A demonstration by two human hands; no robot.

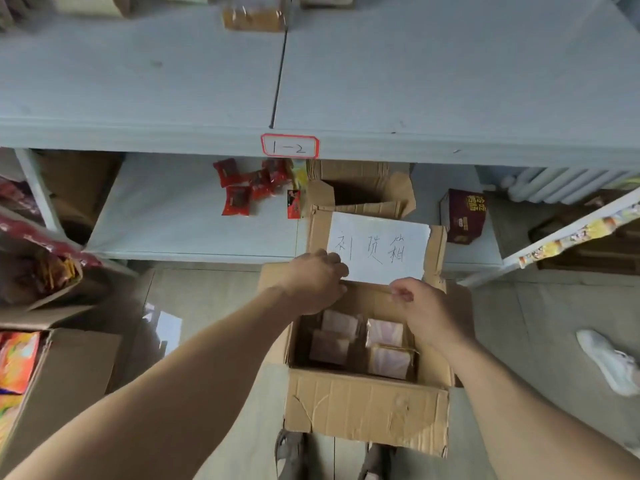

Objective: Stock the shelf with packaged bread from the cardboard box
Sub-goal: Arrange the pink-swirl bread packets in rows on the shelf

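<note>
Much here is hard to read. The left hand's (313,282) fingertips are tucked behind the far flap (379,251) of the box (367,410), so only the knuckles show; it curls over the flap's near left edge and grips it. The right hand (424,310) pinches the flap's lower edge between thumb and fingers, though the fingertips blur together. The bread packs (384,344) lie deep in the box's shadow; four can be counted, and the right wrist may cover more. The print on their wrappers is too dim to read. The top of the view cuts off another pack (254,15) at the back of the upper shelf (173,81).

The floor is pale grey tile. The box stands on it, just in front of the lower shelf (173,209). Both shelves are light blue-grey; the upper one bears a red-bordered label (290,146) on its front edge, marked 1-2. On the lower shelf lie red snack packets (242,188), an open carton (363,188) and a dark red carton (464,216). A radiator (568,185) stands at the right behind them. Open boxes of bright goods (17,362) sit at the left, and a white shoe (609,362) at the right.

The bread packs are squarish, in clear wrap, pale pink and tan, lying flat in two rows. A white sheet (381,247) with handwritten characters is stuck on the held flap.
</note>
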